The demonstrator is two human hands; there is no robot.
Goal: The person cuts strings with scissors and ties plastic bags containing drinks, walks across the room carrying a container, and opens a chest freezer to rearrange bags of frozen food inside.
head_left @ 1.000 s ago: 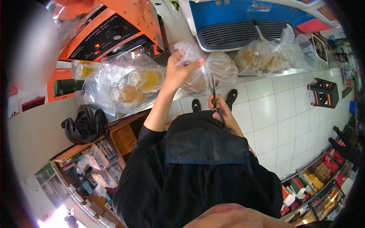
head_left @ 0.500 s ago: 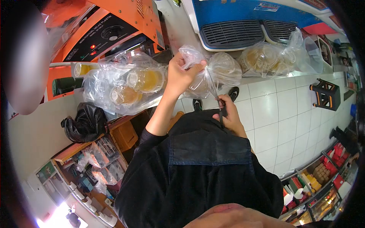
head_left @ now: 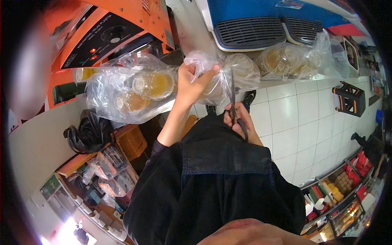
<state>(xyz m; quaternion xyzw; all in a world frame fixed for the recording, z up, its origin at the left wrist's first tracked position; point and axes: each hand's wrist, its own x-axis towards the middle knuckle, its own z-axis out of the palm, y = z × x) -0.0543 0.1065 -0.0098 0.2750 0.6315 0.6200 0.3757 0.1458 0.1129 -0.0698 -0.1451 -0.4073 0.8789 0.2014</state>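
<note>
My left hand [head_left: 195, 81] pinches the gathered neck of a clear plastic bag [head_left: 241, 70] at the counter's edge. Rounded cups show dimly inside that bag. Scissors [head_left: 233, 100] with black handles are in my right hand [head_left: 241, 122], below the bag, and their blades point up beside its neck. Whether the blades touch the plastic I cannot tell. Left of my left hand lies another clear bag with cups of yellow drink [head_left: 153, 85]. To the right sits a third bag with similar cups [head_left: 281, 61].
An orange cup-sealing machine [head_left: 110, 34] stands at the upper left, and a blue unit with black grilles [head_left: 249, 33] at the top. A black bag [head_left: 90, 131] hangs at the left. A black stool [head_left: 349, 99] stands on the tiled floor, with shelves [head_left: 335, 192] at lower right.
The scissors have turned from slanting to nearly upright, with their blades closer along the bag's neck. My left hand still pinches the neck. The view has shifted slightly.
</note>
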